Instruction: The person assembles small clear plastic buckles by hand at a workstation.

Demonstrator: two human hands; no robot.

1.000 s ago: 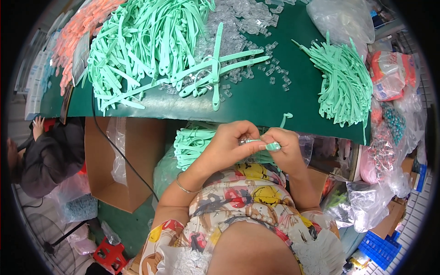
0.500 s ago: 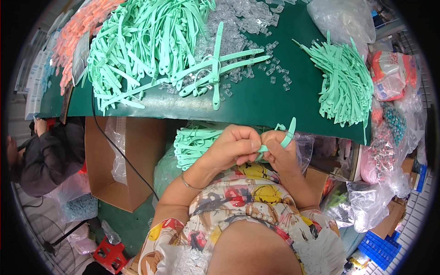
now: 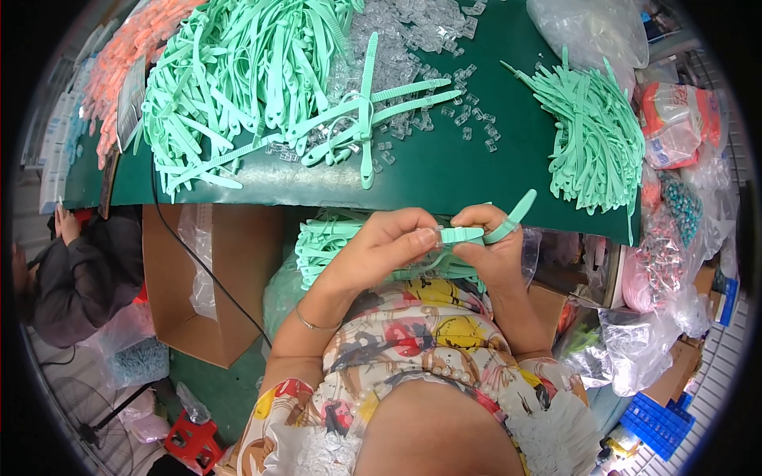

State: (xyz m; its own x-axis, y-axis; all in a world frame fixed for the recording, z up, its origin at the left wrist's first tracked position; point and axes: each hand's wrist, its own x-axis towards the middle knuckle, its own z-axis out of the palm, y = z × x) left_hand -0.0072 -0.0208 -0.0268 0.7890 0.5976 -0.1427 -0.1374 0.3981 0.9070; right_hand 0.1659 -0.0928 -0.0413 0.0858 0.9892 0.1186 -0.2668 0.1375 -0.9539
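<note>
Just in front of the table's near edge, my two hands hold one mint-green ridged plastic strap [image 3: 462, 236] between them. My left hand [image 3: 389, 244] pinches one end of it; a small clear piece seems to show at those fingertips, too small to make out fully. On the other side my right hand [image 3: 494, 250] grips the strap between thumb and curled fingers, and its free end sticks up past the hand. Behind and below my hands hangs a bundle of green straps [image 3: 324, 247]. Several loose straps [image 3: 367, 111] lie crossed on the table ahead.
A large heap of green straps [image 3: 246, 71] covers the table's left, beside clear plastic clips [image 3: 425, 36]. Another strap pile [image 3: 595, 139] lies at the right. Orange pieces [image 3: 127, 59] are far left. A cardboard box [image 3: 178, 293] stands below; a person [image 3: 95, 270] sits left.
My hands have moved slightly apart, showing more of the strap between them. The strap's free end has swung to the right, and my right hand's fingers have shifted their grip.
</note>
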